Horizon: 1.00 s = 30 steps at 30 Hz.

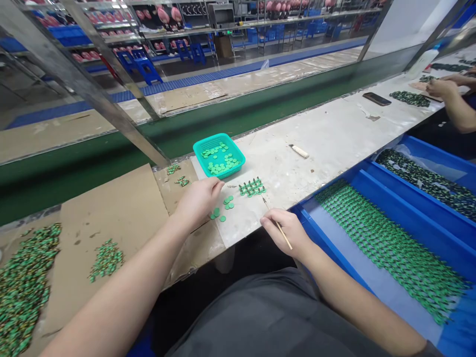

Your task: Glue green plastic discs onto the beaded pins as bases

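My left hand (pixel 199 199) is closed in a pinch beside the near edge of a teal plastic basket (pixel 196 153). Whatever its fingertips hold is too small or hidden to make out. My right hand (pixel 285 229) grips a thin wooden-handled paintbrush (pixel 284 236), its dark tip angled toward rows of small green pieces with dark tops (pixel 252 187) standing on the white tabletop. Loose flat green discs (pixel 222 218) lie below my left hand, and more green discs (pixel 225 161) are in the basket. Small clusters of green-and-brown pieces (pixel 182 181) sit on cardboard left of the basket.
A large heap of green-and-brown pieces (pixel 26 287) and a smaller pile (pixel 106 260) lie at left. A pale-handled tool (pixel 299 151) and a phone (pixel 377 99) rest on the table. Blue trays (pixel 334 248) stand at right. A co-worker's hands (pixel 444 88) are at far right.
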Available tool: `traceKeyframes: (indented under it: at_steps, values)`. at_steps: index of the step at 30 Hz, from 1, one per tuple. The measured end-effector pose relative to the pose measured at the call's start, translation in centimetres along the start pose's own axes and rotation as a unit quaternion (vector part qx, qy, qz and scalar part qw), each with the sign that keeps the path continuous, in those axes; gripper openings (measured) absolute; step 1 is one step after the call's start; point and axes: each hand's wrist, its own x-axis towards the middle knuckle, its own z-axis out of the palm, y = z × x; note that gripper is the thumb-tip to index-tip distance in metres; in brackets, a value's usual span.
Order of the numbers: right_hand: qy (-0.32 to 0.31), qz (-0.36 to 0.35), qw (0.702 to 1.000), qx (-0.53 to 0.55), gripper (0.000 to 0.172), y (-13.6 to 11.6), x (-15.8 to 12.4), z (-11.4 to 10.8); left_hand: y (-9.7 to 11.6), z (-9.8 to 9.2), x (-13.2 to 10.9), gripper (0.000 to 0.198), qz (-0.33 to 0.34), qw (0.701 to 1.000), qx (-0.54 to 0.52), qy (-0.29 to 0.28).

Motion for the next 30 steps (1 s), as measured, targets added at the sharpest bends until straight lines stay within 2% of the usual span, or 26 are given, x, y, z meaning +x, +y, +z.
traceKeyframes:
  at_steps: [4,9,13,16,19,21,24,27,30]
  values:
    - [-0.022,-0.022,0.999,-0.027,0.027,-0.3,0.2,2.4,-1.1,-0.7,-1.8,0.022,0.013,0.999,0.018,-0.038]
    - [-0.042,-0.022,0.993,-0.105,0.019,-1.1,1.5,6.8,-1.9,0.5,-3.9,0.033,0.031,0.997,0.050,-0.049]
    - [-0.050,-0.005,0.985,-0.163,0.021,-1.9,3.0,9.6,-1.8,1.0,-3.9,0.031,0.040,0.995,0.073,-0.050]
    - [-0.053,0.008,0.980,-0.191,0.017,-2.2,3.7,10.7,-1.6,0.9,-3.4,0.024,0.048,0.994,0.079,-0.053]
    - [-0.047,0.015,0.978,-0.202,0.016,-2.2,3.9,11.0,-1.7,0.6,-3.5,0.020,0.059,0.995,0.072,-0.046]
    - [-0.044,0.009,0.979,-0.199,0.016,-2.1,3.7,10.8,-2.2,0.6,-4.8,0.020,0.060,0.996,0.062,-0.028]
    - [-0.048,-0.014,0.982,-0.180,0.023,-2.0,3.0,10.2,-3.5,1.3,-8.5,0.026,0.057,0.998,0.033,0.016]
    - [-0.049,-0.036,0.987,-0.146,0.024,-2.3,2.1,9.1,-5.1,2.9,-12.7,0.036,0.060,0.996,-0.033,0.049]
    - [-0.032,-0.041,0.994,-0.097,0.026,-3.2,2.0,7.6,-6.4,4.7,-15.1,0.037,0.054,0.987,-0.133,0.075]
